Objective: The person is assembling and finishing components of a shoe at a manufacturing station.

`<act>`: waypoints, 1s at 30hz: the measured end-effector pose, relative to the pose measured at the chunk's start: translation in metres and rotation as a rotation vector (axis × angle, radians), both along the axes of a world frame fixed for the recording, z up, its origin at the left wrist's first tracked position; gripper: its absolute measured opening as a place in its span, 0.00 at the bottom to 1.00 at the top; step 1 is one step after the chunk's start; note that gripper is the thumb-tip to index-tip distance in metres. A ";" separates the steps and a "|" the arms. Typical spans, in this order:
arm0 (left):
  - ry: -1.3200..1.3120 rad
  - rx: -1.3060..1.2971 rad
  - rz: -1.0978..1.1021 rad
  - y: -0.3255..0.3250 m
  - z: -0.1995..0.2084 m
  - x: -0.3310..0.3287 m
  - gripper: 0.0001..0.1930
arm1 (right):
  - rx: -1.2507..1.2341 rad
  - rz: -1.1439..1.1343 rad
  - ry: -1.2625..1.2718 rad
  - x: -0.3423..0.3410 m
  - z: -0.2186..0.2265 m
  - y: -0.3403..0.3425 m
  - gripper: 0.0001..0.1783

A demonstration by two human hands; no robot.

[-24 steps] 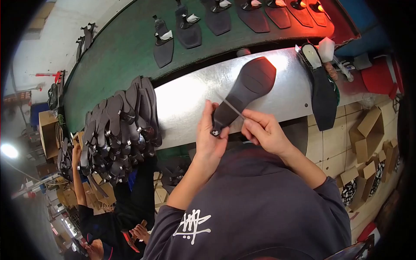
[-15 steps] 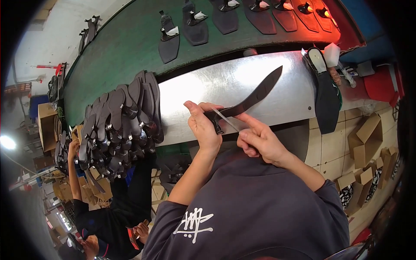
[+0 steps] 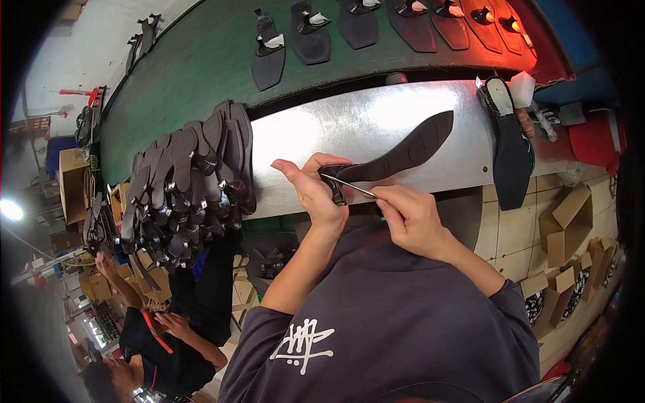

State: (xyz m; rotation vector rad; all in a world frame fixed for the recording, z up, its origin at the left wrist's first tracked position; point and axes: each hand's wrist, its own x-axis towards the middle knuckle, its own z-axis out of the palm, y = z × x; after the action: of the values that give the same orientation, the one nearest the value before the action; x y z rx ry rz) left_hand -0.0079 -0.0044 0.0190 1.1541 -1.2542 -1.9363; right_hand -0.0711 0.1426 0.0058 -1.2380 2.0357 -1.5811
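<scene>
My left hand grips a dark high-heel shoe sole at its heel end, thumb sticking out to the left. The long sole points up and right over the metal table, underside toward me. Pinched in my right hand is a thin metal rod-like tool. Its tip lies against the heel part, close to my left fingers. My palm hides part of the heel.
A shiny metal table lies ahead, with a pile of dark soles at its left. Beyond it, a green conveyor belt carries several soles under red light. A black insole hangs over the table's right end. A co-worker sits left.
The sole has rotated, showing more of its underside. My right index finger, stretched along the sole before, is now bent on the tool. The belt's soles shifted slightly right; the co-worker's arms moved.
</scene>
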 end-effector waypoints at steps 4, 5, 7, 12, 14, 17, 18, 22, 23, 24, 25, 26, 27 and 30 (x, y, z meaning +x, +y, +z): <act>0.010 -0.010 0.021 -0.002 -0.005 -0.004 0.47 | 0.028 0.018 0.009 0.006 0.003 0.000 0.10; 0.024 0.042 0.031 -0.003 -0.004 -0.005 0.47 | 0.025 0.014 0.034 0.006 0.003 0.000 0.10; 0.039 0.094 0.042 -0.004 -0.004 -0.005 0.47 | 0.022 0.011 0.060 0.006 0.004 0.000 0.10; 0.054 0.374 0.109 -0.014 -0.012 -0.012 0.41 | 0.042 0.222 0.198 0.025 0.014 0.002 0.06; 0.119 0.529 0.013 -0.022 -0.009 -0.010 0.38 | -0.007 0.082 0.133 0.016 0.010 -0.003 0.05; 0.020 0.721 0.054 -0.013 0.013 -0.018 0.34 | 0.000 -0.080 0.048 -0.001 0.010 -0.005 0.03; 0.127 0.801 0.019 -0.008 0.012 -0.020 0.34 | 0.042 -0.091 0.052 -0.003 0.010 -0.006 0.03; 0.435 0.845 -0.106 -0.008 -0.017 -0.010 0.30 | 0.070 -0.092 0.075 0.000 0.008 -0.010 0.03; 0.465 0.779 -0.114 -0.007 -0.020 -0.009 0.27 | 0.093 -0.087 0.077 0.001 0.009 -0.011 0.02; 0.388 0.687 -0.081 -0.004 -0.015 -0.013 0.29 | 0.094 -0.091 0.075 0.001 0.008 -0.011 0.02; 0.384 0.688 -0.084 -0.002 -0.012 -0.016 0.29 | 0.105 -0.088 0.061 0.002 0.007 -0.011 0.02; 0.363 0.667 -0.063 -0.001 -0.009 -0.018 0.30 | 0.116 -0.084 0.047 0.002 0.005 -0.011 0.02; 0.344 0.646 -0.043 0.001 -0.007 -0.019 0.32 | 0.116 -0.087 0.045 0.002 0.004 -0.010 0.02; 0.356 0.677 -0.124 -0.002 -0.016 -0.013 0.34 | 0.131 -0.082 0.054 0.001 0.003 -0.009 0.03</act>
State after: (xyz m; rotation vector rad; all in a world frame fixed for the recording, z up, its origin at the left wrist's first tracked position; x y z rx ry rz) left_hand -0.0210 -0.0060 0.0032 0.9640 -0.4938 -2.6201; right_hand -0.0697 0.1334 0.0090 -1.1754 2.2116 -1.4375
